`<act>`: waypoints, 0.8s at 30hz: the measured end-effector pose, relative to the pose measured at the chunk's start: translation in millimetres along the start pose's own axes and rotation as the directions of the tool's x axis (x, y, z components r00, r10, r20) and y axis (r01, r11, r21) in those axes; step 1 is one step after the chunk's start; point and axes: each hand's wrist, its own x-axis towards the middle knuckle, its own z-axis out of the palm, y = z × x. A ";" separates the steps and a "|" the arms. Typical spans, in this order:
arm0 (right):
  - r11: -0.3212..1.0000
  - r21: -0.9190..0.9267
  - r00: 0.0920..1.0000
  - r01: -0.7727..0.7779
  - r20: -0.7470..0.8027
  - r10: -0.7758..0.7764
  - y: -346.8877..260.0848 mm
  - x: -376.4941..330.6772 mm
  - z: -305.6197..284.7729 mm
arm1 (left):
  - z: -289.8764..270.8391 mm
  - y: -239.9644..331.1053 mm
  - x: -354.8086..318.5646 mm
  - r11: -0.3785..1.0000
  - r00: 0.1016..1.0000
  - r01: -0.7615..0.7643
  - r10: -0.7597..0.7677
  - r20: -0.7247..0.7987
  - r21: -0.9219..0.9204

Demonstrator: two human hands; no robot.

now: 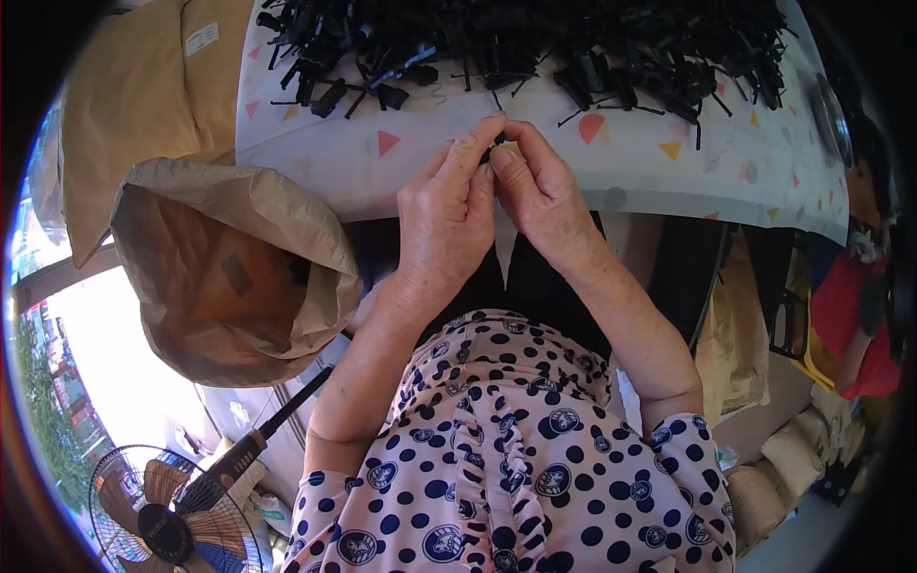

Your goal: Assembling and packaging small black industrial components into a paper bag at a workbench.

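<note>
Both hands meet above the near edge of the table, fingertips pinched together around a small black plastic part (493,145). My left hand (447,196) is closed, thumb and forefinger pressed on the part. From the other side my right hand (540,186) grips it too, thumb bent against the fingers. Most of the part is hidden by the fingers, so its exact kind cannot be made out. Just beyond the fingertips lies a big heap of black plastic parts (535,48), many with thin stems, spread over the far side of the table.
A pale tablecloth with coloured triangles (630,177) covers the table. An open brown paper bag (220,272) stands at my left, in front of large brown sacks (134,105). A fan (164,530) is at lower left. Stuffed sacks (793,454) lie at right, below a person in red (850,325).
</note>
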 end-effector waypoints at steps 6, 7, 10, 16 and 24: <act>0.997 -0.074 0.992 0.003 0.128 0.007 -11.5 4.4 -13.6 | -10.6 0.0 1.4 0.964 0.988 0.151 -0.139 0.068 -0.220; 0.990 -0.131 0.995 0.051 0.087 -0.040 -10.6 3.3 -17.9 | -14.7 2.3 4.1 0.963 0.988 0.149 -0.135 0.075 -0.224; 0.991 -0.124 0.996 0.058 0.075 -0.048 -11.1 1.6 -23.1 | -31.4 12.8 12.3 0.700 0.938 0.347 -0.256 0.234 -0.624; 0.990 0.084 0.983 0.114 0.135 -0.124 -16.6 1.4 -29.4 | -32.4 12.6 10.4 0.338 0.892 0.415 -0.335 0.304 -0.845; 0.900 0.099 0.904 0.425 -0.091 -0.417 -9.9 -2.8 -15.4 | -20.7 3.2 10.3 0.128 0.840 0.472 -0.364 0.401 -0.872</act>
